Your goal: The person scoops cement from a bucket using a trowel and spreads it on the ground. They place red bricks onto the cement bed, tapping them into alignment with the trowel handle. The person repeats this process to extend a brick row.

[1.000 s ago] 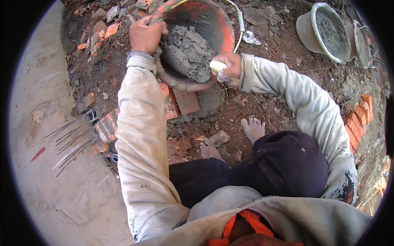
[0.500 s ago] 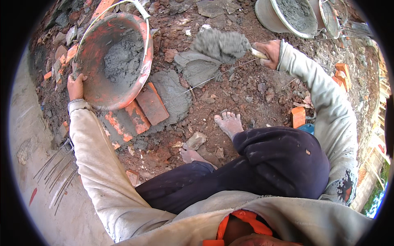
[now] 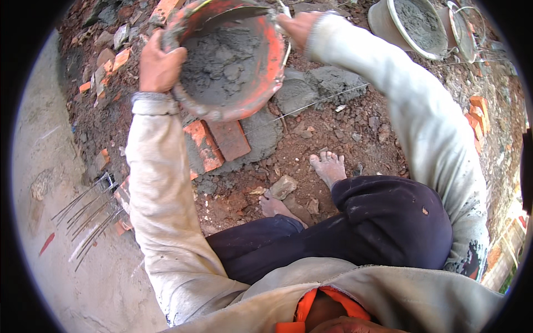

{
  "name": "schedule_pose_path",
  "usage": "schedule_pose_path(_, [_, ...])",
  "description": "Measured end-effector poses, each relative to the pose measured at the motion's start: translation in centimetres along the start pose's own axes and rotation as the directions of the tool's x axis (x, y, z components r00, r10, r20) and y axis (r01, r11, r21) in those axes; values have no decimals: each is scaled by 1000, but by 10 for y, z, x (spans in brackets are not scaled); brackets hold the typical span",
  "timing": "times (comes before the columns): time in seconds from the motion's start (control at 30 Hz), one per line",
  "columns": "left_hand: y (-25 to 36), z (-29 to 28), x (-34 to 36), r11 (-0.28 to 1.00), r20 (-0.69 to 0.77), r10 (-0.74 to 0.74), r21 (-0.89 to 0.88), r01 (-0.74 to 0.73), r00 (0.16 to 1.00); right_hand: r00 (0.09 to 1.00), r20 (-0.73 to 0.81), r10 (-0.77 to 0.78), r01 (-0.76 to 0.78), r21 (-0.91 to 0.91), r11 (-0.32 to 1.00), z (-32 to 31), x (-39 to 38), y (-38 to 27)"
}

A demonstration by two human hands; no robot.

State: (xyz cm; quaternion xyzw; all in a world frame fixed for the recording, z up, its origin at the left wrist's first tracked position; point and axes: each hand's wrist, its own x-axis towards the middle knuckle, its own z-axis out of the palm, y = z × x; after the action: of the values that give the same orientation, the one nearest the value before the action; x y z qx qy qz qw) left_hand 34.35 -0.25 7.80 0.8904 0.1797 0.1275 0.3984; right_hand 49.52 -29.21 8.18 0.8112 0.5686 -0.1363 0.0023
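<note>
At the upper left, my left hand (image 3: 161,65) grips the left rim of a red-orange bucket (image 3: 275,72) smeared with cement. Wet grey mortar (image 3: 222,64) lies inside the tilted bucket, whose mouth faces me. My right hand (image 3: 300,29) is closed at the bucket's upper right rim. A pale handle-like piece shows beside its fingers; whether it belongs to the bucket or a trowel I cannot tell. Below the bucket, two red bricks (image 3: 229,139) lie side by side in mortar. A mound of wet mortar (image 3: 336,82) lies on the ground to the right.
A taut string (image 3: 316,103) crosses above the mortar. Two more buckets (image 3: 384,25) stand at the upper right, mortar visible in the nearer one. Loose bricks (image 3: 478,119) lie at the right. Steel rods (image 3: 91,208) jut out beside a concrete surface (image 3: 44,166) on the left.
My right hand, which held a mortar-loaded trowel out to the right, has swung left to the bucket's rim. The bucket has moved right with my left hand. Mortar on the ground now reaches farther right.
</note>
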Motion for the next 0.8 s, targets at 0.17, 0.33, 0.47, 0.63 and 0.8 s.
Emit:
schedule_pose_path(0.17, [35,14,-31,993,-12,68,96,-66,998,973,198,-121,102,100,990,61,39,-50])
schedule_pose_path(0.33, [46,36,-48,979,-54,190,85,-185,980,966,159,203,-225,132,965,58,28,5])
schedule_pose_path(0.47, [47,36,-43,996,-159,65,72,-54,985,974,174,143,-214,526,823,158,25,-12])
schedule_pose_path(0.63, [28,25,-38,1000,-215,31,3,-31,976,935,296,-194,-127,793,596,143,25,-52])
schedule_pose_path(0.8, [28,34,-39,999,-249,-2,-40,-8,968,925,294,-240,-181,898,401,151,38,-71])
